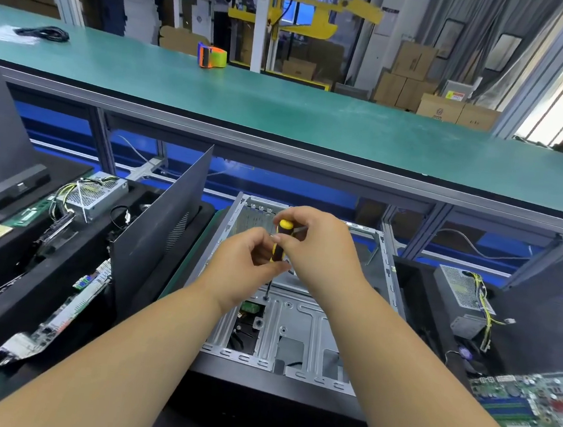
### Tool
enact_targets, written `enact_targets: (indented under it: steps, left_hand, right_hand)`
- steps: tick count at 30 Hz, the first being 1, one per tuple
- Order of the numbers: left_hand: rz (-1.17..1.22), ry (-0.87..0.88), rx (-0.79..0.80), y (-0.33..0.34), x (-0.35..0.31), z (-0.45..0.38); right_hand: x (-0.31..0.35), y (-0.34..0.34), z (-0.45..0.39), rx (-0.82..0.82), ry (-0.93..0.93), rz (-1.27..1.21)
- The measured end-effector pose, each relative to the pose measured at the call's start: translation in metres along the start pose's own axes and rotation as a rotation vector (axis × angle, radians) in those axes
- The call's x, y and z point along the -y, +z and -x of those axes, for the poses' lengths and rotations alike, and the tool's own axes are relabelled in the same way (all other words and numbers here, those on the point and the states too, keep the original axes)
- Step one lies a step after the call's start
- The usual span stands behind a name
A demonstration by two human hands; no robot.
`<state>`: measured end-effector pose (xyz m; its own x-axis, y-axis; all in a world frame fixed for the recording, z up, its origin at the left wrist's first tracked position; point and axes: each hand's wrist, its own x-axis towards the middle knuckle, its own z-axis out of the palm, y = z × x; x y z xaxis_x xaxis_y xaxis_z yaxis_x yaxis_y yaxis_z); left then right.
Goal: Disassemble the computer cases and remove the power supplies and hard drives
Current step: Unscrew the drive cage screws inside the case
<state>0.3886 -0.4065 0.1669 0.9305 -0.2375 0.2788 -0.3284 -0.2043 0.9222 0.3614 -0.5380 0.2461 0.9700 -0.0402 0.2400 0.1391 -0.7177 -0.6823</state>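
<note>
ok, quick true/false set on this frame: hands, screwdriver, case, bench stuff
1. Both hands hold the screwdriver. True: left hand on the lower handle, right hand at the top.
2. The screwdriver tip is on the motherboard. False: it meets the metal bracket inside the open case; the motherboard lies to the right.
3. A power supply sits right of the case. True.
4. The tape dispenser is inside the case. False: it stands on the green bench behind.
</note>
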Motion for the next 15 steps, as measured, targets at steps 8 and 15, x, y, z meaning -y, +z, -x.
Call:
enact_targets:
  steps: [8,15]
  left_hand:
    - [0.083,-0.103,0.203,-0.012,-0.003,-0.002]
    - [0.051,-0.137,0.177,-0.017,-0.007,0.002]
  right_hand:
    - [0.004,-0.005,-0.002,0.094,-0.023,0.085]
    - [-0.001,-0.013,-0.003,0.136,-0.06,0.063]
